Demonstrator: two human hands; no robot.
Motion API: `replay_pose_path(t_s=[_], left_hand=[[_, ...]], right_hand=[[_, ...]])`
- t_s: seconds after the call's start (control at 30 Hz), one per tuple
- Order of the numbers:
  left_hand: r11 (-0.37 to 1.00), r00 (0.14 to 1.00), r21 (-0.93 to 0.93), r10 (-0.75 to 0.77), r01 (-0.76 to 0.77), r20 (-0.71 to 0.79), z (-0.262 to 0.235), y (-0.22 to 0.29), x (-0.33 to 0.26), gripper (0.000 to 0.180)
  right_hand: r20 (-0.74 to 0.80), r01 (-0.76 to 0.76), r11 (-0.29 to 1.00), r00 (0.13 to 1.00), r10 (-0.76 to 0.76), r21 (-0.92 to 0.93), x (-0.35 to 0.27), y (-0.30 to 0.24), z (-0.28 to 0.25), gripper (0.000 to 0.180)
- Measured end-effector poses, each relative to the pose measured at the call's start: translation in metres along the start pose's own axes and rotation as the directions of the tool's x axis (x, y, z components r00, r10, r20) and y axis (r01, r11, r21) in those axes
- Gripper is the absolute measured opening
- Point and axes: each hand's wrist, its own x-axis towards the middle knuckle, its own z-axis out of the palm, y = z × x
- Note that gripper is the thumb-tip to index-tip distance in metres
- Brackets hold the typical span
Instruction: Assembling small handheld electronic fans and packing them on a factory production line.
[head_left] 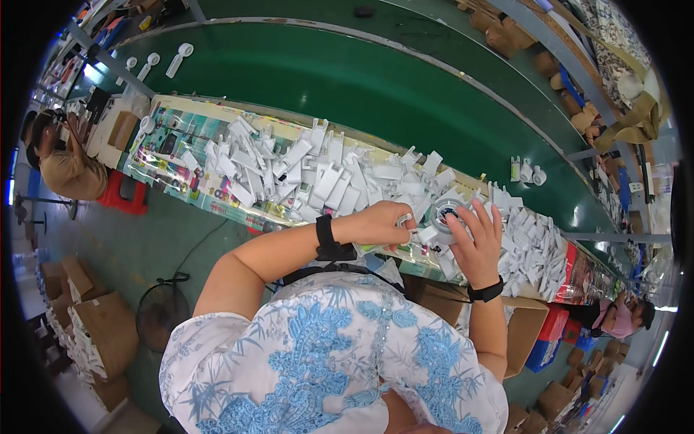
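My right hand (477, 246) is closed on the round white-grey head of what looks like a small handheld fan (442, 207), its thumb and fingers at the rim. The head has a dark centre, and a short white stub points toward my left hand. Just to the left, my left hand (384, 223) pinches a small white plastic piece (405, 218), partly hidden by the fingers. Both hands are over the near edge of the bench, in front of a heap of white plastic handle shells (338, 181). More small white parts (531, 249) are piled to the right of my right hand.
Behind the bench (163, 155) runs a green conveyor belt (289, 79), with white handheld fans (179, 60) at far left and more white pieces (533, 173) at right. A cardboard box (524, 329) stands below the bench. Other people sit at left and far right.
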Motion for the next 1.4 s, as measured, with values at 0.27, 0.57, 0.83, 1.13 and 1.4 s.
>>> replay_pose_path(t_s=[0.27, 0.57, 0.83, 1.13, 1.4], left_hand=[[0.671, 0.976, 0.729, 0.219, -0.138, -0.017, 0.014, 0.003, 0.022, 0.025], [0.64, 0.994, 0.761, 0.042, -0.105, 0.101, 0.039, -0.013, 0.039, 0.027], [0.759, 0.999, 0.651, -0.018, -0.011, 0.038, 0.026, -0.023, 0.046, 0.026], [0.893, 0.923, -0.451, -0.184, 0.013, -0.337, -0.004, -0.021, 0.074, 0.021], [0.716, 0.902, -0.668, -0.129, -0.203, -0.413, -0.022, -0.012, 0.054, 0.031]], right_hand=[[0.389, -0.299, 0.813, 0.916, 0.098, 0.5, 0.004, 0.022, -0.01, 0.057], [0.578, -0.458, 0.584, 0.816, -0.024, 0.67, -0.029, 0.044, 0.028, 0.06], [0.581, -0.547, 0.356, 0.814, 0.013, 0.758, -0.028, 0.054, 0.057, 0.071], [0.385, -0.413, 0.909, 0.85, 0.359, 0.064, -0.058, 0.163, 0.228, 0.056], [0.451, -0.244, 0.961, 0.877, 0.163, 0.127, -0.039, 0.163, 0.239, 0.045]])
